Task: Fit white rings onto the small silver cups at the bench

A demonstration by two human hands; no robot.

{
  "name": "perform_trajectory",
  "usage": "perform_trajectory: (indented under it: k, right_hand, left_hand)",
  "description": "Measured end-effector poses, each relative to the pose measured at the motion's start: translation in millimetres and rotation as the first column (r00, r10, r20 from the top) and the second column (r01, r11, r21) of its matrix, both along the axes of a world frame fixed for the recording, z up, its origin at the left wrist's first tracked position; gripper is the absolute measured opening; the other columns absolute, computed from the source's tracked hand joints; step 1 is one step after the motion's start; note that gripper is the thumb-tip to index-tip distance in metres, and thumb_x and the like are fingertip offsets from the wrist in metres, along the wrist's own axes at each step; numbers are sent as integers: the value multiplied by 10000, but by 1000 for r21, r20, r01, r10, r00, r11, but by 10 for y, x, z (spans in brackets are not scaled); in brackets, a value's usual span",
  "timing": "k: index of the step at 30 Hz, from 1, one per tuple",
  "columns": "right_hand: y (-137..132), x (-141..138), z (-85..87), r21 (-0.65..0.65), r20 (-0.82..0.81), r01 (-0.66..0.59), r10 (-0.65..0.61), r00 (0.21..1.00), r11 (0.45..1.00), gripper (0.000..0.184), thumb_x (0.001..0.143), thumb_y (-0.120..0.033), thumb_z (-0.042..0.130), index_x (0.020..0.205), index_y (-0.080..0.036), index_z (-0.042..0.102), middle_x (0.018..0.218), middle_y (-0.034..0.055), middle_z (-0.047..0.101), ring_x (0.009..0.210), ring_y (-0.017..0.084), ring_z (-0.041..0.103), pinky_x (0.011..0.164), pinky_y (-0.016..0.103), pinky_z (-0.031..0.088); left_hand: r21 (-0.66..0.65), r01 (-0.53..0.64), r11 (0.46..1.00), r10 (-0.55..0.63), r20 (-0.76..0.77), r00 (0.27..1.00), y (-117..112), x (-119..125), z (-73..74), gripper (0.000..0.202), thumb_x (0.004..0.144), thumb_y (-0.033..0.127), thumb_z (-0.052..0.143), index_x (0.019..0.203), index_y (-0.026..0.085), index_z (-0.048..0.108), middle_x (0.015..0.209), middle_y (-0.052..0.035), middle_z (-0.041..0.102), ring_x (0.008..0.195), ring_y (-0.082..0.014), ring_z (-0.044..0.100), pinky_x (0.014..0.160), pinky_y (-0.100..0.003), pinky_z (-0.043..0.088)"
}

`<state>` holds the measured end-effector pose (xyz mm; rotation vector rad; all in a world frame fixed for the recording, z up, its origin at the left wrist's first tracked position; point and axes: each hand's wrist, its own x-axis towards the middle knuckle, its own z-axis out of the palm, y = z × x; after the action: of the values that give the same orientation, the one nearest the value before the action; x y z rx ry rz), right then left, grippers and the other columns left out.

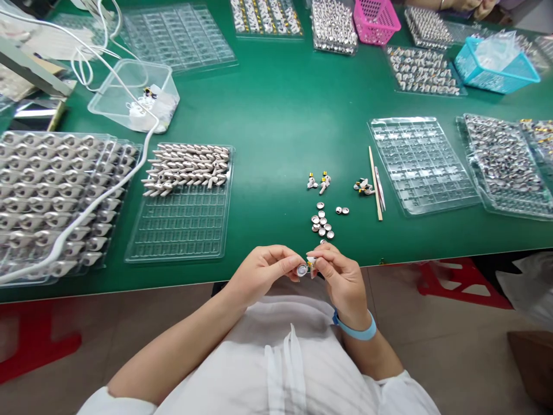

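Close to the table's front edge, my left hand (276,266) pinches a small round silver cap (302,270) between thumb and fingers. Right beside it, my right hand (342,276) is closed on a small white earbud part with yellow on it (311,263). The two pieces are held almost together; whether they touch I cannot tell. Beyond my hands lies a loose group of round silver caps (322,220), with two more caps (342,211) to their right. Farther up are white parts with yellow tips (324,182) and a small cluster of similar parts (363,186).
Tweezers (379,189) and a wooden stick (375,183) lie right of the parts. Clear trays (425,164) stand at right; left are a part-filled tray (181,225), stacked trays of grey shells (52,196), a plastic tub (133,92) and a white cable (108,193). Another person's hands (473,7) show far right.
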<state>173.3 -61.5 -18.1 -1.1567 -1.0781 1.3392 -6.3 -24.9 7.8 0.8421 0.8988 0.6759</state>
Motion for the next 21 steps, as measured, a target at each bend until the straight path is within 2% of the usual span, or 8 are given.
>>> perform_trajectory:
  k: [4, 9, 13, 18, 21]
  right_hand:
    - [-4, -46, -30, -99, -123, -24, 12, 992, 995, 139, 905, -324, 652, 953, -269, 770, 839, 27, 627, 695, 148, 582, 588, 285, 516]
    - [-8, -76, -65, -152, -242, -49, 11, 970, 987, 103, 882, -324, 690, 928, -242, 734, 785, 6, 650, 662, 129, 589, 602, 267, 512]
    - [-16, -104, -125, -195, -286, -58, 0, 958, 979, 164, 851, -372, 721, 909, -224, 680, 803, 7, 671, 636, 122, 590, 569, 253, 525]
    - [-23, -121, -134, -181, -268, -92, 41, 963, 979, 187, 868, -399, 693, 912, -223, 648, 825, 14, 665, 646, 130, 594, 574, 264, 532]
    - [-17, -65, -53, -111, -129, -96, 82, 988, 989, 115, 894, -336, 668, 934, -228, 675, 890, 26, 664, 727, 136, 608, 646, 265, 536]
  left_hand:
    - [-82, -94, 992, 101, 80, 992, -7, 54, -28, 281, 710, 286, 837, 867, 141, 655, 717, -18, 707, 643, -126, 656, 615, -230, 551]
    - [-41, -92, 995, 97, 137, 986, -27, 101, -23, 273, 730, 237, 824, 941, 143, 678, 732, -25, 717, 690, -149, 692, 674, -263, 564]
    - [-12, -84, 996, 85, 143, 986, -39, 111, -28, 245, 741, 223, 811, 939, 138, 694, 725, -17, 685, 679, -165, 693, 704, -315, 580]
    - [110, -99, 989, 90, 80, 993, -40, 100, -48, 155, 758, 232, 789, 842, 146, 691, 814, -11, 604, 643, -140, 667, 639, -296, 572]
    - [257, -99, 961, 110, -30, 993, -29, 65, -43, 141, 758, 231, 783, 846, 154, 703, 871, -37, 612, 725, -135, 640, 677, -273, 560]
